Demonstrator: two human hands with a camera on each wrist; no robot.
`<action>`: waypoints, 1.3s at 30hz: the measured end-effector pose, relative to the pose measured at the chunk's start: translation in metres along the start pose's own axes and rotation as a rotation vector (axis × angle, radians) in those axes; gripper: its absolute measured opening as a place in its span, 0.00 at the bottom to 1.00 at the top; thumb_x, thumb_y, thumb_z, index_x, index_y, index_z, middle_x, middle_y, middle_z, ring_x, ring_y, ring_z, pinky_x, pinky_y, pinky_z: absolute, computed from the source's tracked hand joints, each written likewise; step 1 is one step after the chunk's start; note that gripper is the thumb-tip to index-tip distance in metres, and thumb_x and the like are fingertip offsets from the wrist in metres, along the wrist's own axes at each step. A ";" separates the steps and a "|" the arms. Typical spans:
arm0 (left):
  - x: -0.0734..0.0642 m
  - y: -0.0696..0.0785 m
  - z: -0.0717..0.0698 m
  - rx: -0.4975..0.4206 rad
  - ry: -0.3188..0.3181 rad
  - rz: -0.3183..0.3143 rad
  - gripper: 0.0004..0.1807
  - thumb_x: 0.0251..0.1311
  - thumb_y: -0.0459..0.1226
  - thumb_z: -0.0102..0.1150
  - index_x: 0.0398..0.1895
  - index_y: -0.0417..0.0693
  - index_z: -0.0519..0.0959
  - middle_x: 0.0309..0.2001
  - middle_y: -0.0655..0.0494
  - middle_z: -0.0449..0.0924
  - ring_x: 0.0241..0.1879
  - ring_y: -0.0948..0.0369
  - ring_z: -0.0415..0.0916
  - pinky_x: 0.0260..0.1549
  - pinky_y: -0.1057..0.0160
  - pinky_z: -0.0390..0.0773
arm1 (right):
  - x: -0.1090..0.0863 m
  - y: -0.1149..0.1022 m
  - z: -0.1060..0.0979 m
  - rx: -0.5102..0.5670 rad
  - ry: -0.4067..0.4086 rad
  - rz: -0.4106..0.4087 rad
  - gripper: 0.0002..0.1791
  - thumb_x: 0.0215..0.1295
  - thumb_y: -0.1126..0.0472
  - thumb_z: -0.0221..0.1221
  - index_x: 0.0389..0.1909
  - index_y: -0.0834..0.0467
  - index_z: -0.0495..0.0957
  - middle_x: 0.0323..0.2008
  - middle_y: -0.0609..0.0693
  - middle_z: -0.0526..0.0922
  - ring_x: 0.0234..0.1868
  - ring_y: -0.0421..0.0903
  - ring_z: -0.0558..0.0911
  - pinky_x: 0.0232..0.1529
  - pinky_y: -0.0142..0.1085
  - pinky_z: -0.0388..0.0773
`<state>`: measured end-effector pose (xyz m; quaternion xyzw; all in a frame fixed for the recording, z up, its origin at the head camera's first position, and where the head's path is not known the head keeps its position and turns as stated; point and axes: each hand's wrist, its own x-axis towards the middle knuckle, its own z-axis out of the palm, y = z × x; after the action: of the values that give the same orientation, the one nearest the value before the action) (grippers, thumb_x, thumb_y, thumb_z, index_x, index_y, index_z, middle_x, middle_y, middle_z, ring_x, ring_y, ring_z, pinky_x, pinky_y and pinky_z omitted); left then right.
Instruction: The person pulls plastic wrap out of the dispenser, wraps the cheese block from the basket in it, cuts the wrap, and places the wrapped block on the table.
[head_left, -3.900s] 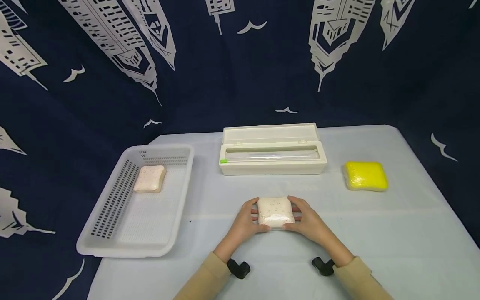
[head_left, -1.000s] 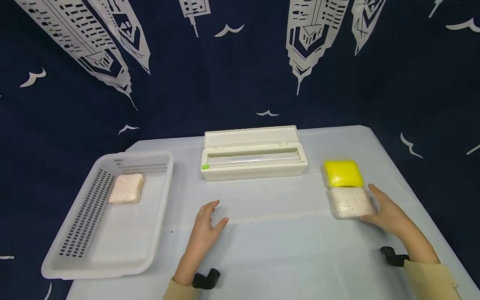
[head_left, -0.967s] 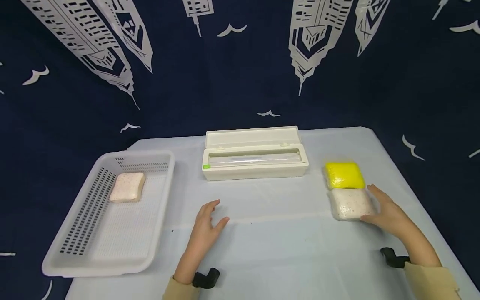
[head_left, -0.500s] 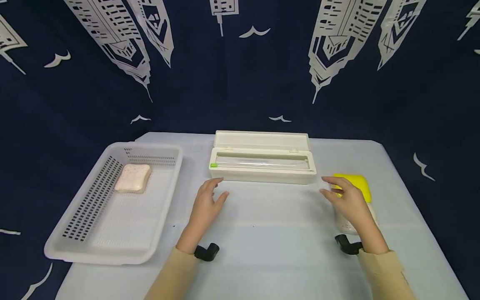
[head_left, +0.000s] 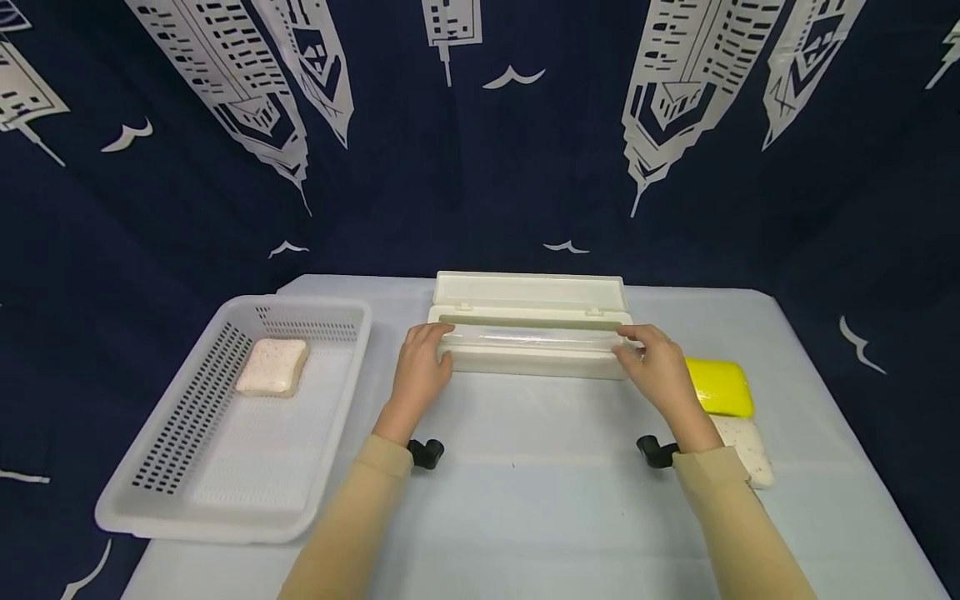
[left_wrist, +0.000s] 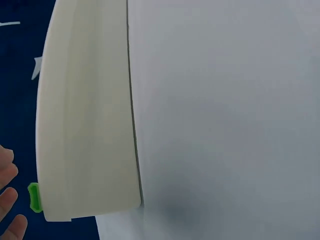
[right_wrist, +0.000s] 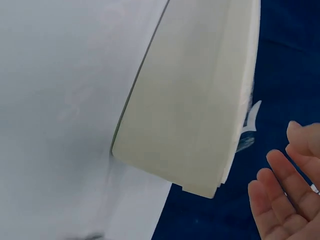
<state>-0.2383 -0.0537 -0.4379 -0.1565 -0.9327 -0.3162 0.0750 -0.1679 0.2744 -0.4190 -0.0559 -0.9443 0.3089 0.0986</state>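
Observation:
A cream cling film dispenser (head_left: 532, 363) lies at the back middle of the table, its lid (head_left: 529, 292) tipped back. Clear cling film (head_left: 531, 337) spans its opening. My left hand (head_left: 420, 371) is over the left end, fingers apart and bent loosely. In the left wrist view those fingertips (left_wrist: 6, 172) hang above the box beside a green tab (left_wrist: 35, 197). Over the other end is my right hand (head_left: 660, 371), thumb and fingers spread. A crumpled bit of film (right_wrist: 246, 142) pokes up near it in the right wrist view. Neither hand holds anything there.
On the left stands a white perforated basket (head_left: 348, 433) with a pale speckled block (head_left: 273, 367) inside. To the right lie a wrapped yellow block (head_left: 720, 387) and a speckled white block (head_left: 744, 450), partly behind the right forearm.
The right hand let go of the white block, set beside the yellow one, and moved left to the dispenser. The left hand moved forward to the dispenser's left end.

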 end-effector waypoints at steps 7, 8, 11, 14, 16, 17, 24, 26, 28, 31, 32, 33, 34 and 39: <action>0.014 -0.006 0.006 0.110 -0.138 -0.036 0.24 0.59 0.30 0.51 0.61 0.43 0.75 0.62 0.47 0.76 0.68 0.50 0.61 0.66 0.45 0.61 | 0.015 0.004 0.010 -0.111 -0.026 -0.021 0.23 0.66 0.67 0.59 0.61 0.68 0.72 0.58 0.68 0.75 0.61 0.66 0.71 0.62 0.58 0.70; 0.015 -0.006 0.007 0.130 -0.157 -0.037 0.25 0.60 0.31 0.50 0.62 0.43 0.74 0.63 0.47 0.76 0.69 0.50 0.61 0.66 0.44 0.59 | 0.017 0.005 0.011 -0.124 -0.036 -0.019 0.24 0.66 0.67 0.59 0.62 0.68 0.71 0.59 0.69 0.74 0.62 0.66 0.70 0.64 0.58 0.69; 0.018 -0.009 0.009 0.186 -0.199 -0.037 0.25 0.62 0.34 0.47 0.64 0.44 0.73 0.64 0.47 0.75 0.69 0.50 0.60 0.67 0.44 0.57 | 0.019 0.006 0.015 -0.149 -0.048 -0.015 0.26 0.66 0.66 0.59 0.64 0.68 0.69 0.61 0.68 0.73 0.63 0.66 0.68 0.65 0.58 0.67; 0.019 -0.011 0.010 0.203 -0.207 -0.035 0.26 0.62 0.35 0.45 0.64 0.45 0.72 0.64 0.48 0.75 0.69 0.51 0.60 0.67 0.44 0.56 | 0.021 0.008 0.017 -0.151 -0.046 -0.016 0.26 0.66 0.65 0.59 0.64 0.68 0.69 0.62 0.69 0.72 0.63 0.66 0.68 0.66 0.58 0.66; 0.019 -0.012 0.009 0.203 -0.206 -0.035 0.26 0.62 0.35 0.44 0.64 0.46 0.72 0.64 0.49 0.76 0.69 0.51 0.60 0.67 0.45 0.56 | 0.023 0.009 0.018 -0.142 -0.050 -0.008 0.26 0.66 0.65 0.58 0.64 0.68 0.69 0.62 0.69 0.72 0.64 0.65 0.67 0.66 0.58 0.66; 0.019 -0.012 0.009 0.203 -0.207 -0.036 0.26 0.62 0.36 0.44 0.65 0.46 0.72 0.63 0.49 0.76 0.69 0.51 0.60 0.67 0.45 0.56 | 0.024 0.009 0.018 -0.138 -0.054 -0.004 0.26 0.67 0.64 0.58 0.64 0.68 0.69 0.62 0.69 0.72 0.64 0.66 0.67 0.66 0.59 0.66; 0.026 -0.014 0.009 0.207 -0.241 -0.056 0.26 0.64 0.38 0.43 0.66 0.48 0.72 0.65 0.52 0.75 0.69 0.52 0.60 0.67 0.45 0.56 | 0.033 0.012 0.020 -0.116 -0.063 0.010 0.26 0.67 0.65 0.58 0.65 0.68 0.69 0.63 0.68 0.72 0.64 0.65 0.67 0.67 0.58 0.65; 0.028 -0.013 0.009 0.202 -0.250 -0.060 0.26 0.64 0.38 0.43 0.66 0.48 0.72 0.65 0.52 0.75 0.69 0.52 0.60 0.66 0.45 0.56 | 0.035 0.012 0.020 -0.109 -0.050 0.003 0.25 0.67 0.66 0.57 0.64 0.68 0.69 0.61 0.67 0.73 0.62 0.64 0.68 0.66 0.57 0.67; 0.031 -0.013 0.009 0.192 -0.253 -0.067 0.25 0.65 0.38 0.44 0.65 0.47 0.72 0.64 0.51 0.75 0.69 0.52 0.60 0.66 0.45 0.55 | 0.038 0.012 0.021 -0.104 -0.035 -0.010 0.23 0.67 0.67 0.57 0.63 0.68 0.70 0.59 0.67 0.75 0.60 0.63 0.69 0.64 0.57 0.68; 0.033 -0.013 0.009 0.181 -0.242 -0.074 0.22 0.68 0.38 0.47 0.64 0.47 0.73 0.63 0.51 0.77 0.68 0.51 0.61 0.65 0.45 0.56 | 0.041 0.013 0.023 -0.103 -0.013 -0.027 0.21 0.67 0.68 0.57 0.61 0.68 0.72 0.55 0.66 0.78 0.58 0.63 0.71 0.62 0.56 0.71; 0.034 -0.013 0.009 0.181 -0.236 -0.078 0.21 0.69 0.38 0.48 0.63 0.48 0.74 0.62 0.51 0.78 0.67 0.51 0.61 0.65 0.46 0.56 | 0.041 0.013 0.024 -0.106 -0.006 -0.031 0.21 0.67 0.68 0.57 0.60 0.68 0.73 0.55 0.66 0.79 0.57 0.62 0.72 0.61 0.56 0.71; 0.035 -0.013 0.009 0.181 -0.226 -0.079 0.20 0.69 0.39 0.49 0.62 0.48 0.74 0.61 0.51 0.79 0.67 0.51 0.62 0.64 0.46 0.57 | 0.042 0.014 0.025 -0.107 0.000 -0.037 0.20 0.67 0.69 0.57 0.59 0.69 0.74 0.54 0.66 0.79 0.56 0.62 0.72 0.60 0.55 0.72; 0.035 -0.014 0.010 0.185 -0.213 -0.078 0.19 0.69 0.39 0.50 0.61 0.48 0.75 0.60 0.51 0.80 0.66 0.51 0.63 0.63 0.46 0.58 | 0.042 0.014 0.025 -0.109 0.008 -0.042 0.19 0.66 0.69 0.58 0.58 0.69 0.75 0.52 0.66 0.80 0.55 0.62 0.73 0.59 0.55 0.73; 0.034 -0.015 0.017 0.191 -0.112 -0.072 0.14 0.69 0.38 0.55 0.55 0.48 0.79 0.53 0.50 0.84 0.61 0.51 0.68 0.57 0.49 0.63 | 0.042 0.018 0.030 -0.096 0.081 -0.070 0.12 0.65 0.70 0.59 0.48 0.69 0.80 0.45 0.66 0.83 0.48 0.62 0.76 0.52 0.54 0.76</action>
<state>-0.2762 -0.0460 -0.4517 -0.1325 -0.9663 -0.2193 0.0261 -0.2151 0.2785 -0.4468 -0.0398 -0.9547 0.2572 0.1446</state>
